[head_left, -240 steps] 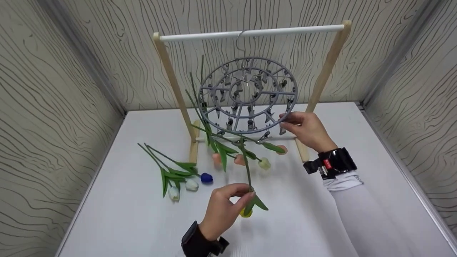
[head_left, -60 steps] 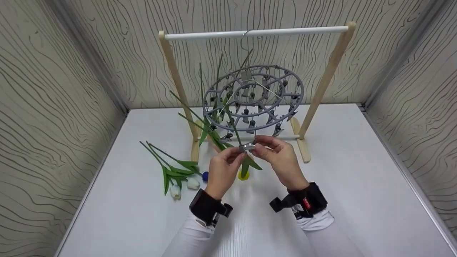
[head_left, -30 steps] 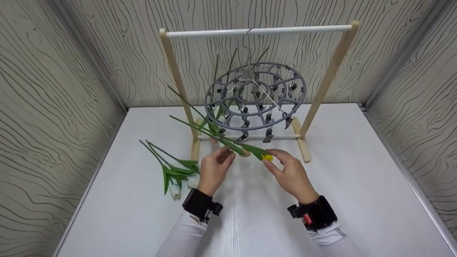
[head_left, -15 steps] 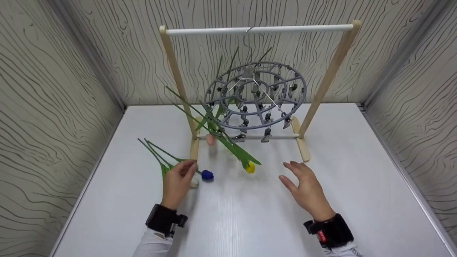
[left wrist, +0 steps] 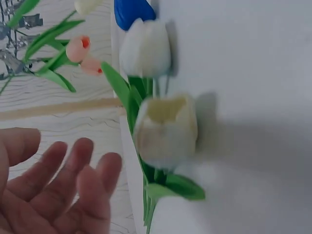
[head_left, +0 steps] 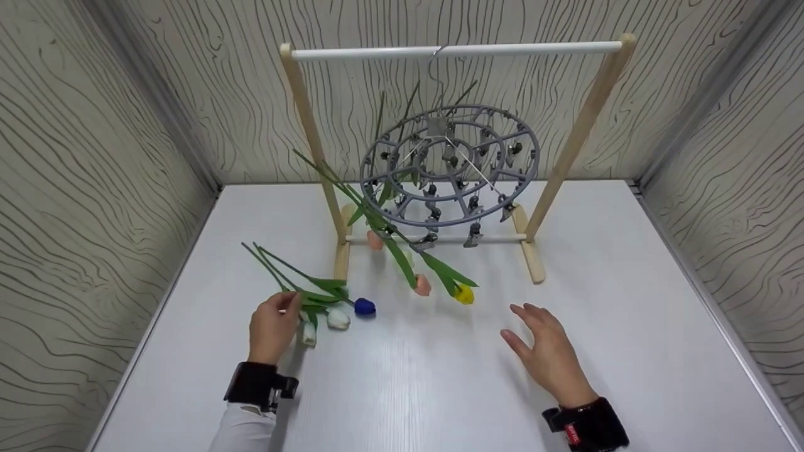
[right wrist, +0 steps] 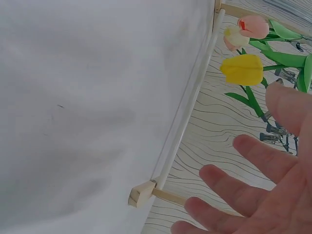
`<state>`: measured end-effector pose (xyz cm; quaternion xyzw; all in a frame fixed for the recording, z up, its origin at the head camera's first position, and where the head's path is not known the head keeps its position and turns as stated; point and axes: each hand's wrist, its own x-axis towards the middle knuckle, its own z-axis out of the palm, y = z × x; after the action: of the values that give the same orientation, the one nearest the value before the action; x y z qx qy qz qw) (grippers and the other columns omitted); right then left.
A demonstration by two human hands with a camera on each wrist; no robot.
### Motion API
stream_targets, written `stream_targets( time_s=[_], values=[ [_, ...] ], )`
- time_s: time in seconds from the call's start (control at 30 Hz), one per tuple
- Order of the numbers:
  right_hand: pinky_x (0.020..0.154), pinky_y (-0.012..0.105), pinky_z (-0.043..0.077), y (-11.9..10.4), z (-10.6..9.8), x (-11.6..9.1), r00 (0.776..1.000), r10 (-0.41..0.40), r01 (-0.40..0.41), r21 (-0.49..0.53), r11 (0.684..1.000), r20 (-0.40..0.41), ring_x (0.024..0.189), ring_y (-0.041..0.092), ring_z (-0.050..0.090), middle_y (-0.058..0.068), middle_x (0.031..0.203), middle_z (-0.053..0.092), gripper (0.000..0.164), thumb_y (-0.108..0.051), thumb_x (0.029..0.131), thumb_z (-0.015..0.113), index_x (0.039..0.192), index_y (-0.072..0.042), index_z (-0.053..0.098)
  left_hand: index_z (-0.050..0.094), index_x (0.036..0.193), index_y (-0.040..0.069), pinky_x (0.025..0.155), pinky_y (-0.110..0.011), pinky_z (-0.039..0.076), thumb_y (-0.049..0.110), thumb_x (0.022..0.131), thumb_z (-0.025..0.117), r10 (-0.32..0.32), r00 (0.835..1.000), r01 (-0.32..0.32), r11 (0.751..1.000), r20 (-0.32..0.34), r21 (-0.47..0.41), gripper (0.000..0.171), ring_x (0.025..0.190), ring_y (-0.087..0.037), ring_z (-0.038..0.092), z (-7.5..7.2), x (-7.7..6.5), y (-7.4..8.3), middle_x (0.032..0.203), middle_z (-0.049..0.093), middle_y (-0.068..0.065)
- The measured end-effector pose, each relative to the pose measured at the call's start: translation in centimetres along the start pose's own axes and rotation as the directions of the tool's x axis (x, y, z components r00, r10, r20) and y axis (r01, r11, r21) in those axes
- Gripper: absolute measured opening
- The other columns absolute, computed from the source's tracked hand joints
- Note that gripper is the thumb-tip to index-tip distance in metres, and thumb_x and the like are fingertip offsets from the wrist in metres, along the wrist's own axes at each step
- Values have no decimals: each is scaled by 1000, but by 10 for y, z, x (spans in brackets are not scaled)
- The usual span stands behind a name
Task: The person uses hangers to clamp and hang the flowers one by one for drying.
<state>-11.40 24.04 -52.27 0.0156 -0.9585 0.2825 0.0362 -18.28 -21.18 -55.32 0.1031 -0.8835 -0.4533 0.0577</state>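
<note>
My left hand (head_left: pixel 271 329) is over the stems beside the loose tulips on the table, fingers loosely bent and holding nothing. Two white tulips (head_left: pixel 308 333) and a blue tulip (head_left: pixel 364 307) lie there; in the left wrist view the nearest white tulip (left wrist: pixel 165 136) sits just beyond the fingertips. My right hand (head_left: pixel 553 358) hovers over the table's right side, fingers spread, with nothing in them. Clipped to the round grey clip hanger (head_left: pixel 436 127) are a yellow tulip (head_left: pixel 464 294), pink tulips (head_left: pixel 422 285) and a pale one (right wrist: pixel 235 37), heads hanging down.
A wooden rack with a white top rod (head_left: pixel 527 48) carries the hanger by its hook. Several grey clips (head_left: pixel 473 235) dangle from the rings. The rack's right foot (head_left: pixel 531 254) rests on the white table (head_left: pixel 628 301), which patterned panels enclose.
The yellow tulip, earlier held in my hands, now hangs from the hanger by a clip. Both hands have let go and drawn apart, the left moving over to the loose tulips.
</note>
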Motion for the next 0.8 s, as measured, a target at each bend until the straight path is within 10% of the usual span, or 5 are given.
stream_targets(
  time_s=[0.47,0.8],
  values=[
    [116,72,39,-6,1,-1,999,-14,13,-17,1000,-47,143,59,45,34,146,57,48,-23,99,76,139,0,65,54,141,-14,95,-57,56,30,108,52,-143,988,125,961,54,248,55,110,-49,70,-20,59,-27,128,68,-35],
    [116,68,43,-18,2,-1,994,-40,41,7,999,-99,140,53,51,29,140,64,39,-20,98,77,131,-1,70,61,78,1,60,-32,44,21,99,56,-245,962,203,938,124,283,29,66,-23,53,-10,79,-13,71,58,-8]
  ],
)
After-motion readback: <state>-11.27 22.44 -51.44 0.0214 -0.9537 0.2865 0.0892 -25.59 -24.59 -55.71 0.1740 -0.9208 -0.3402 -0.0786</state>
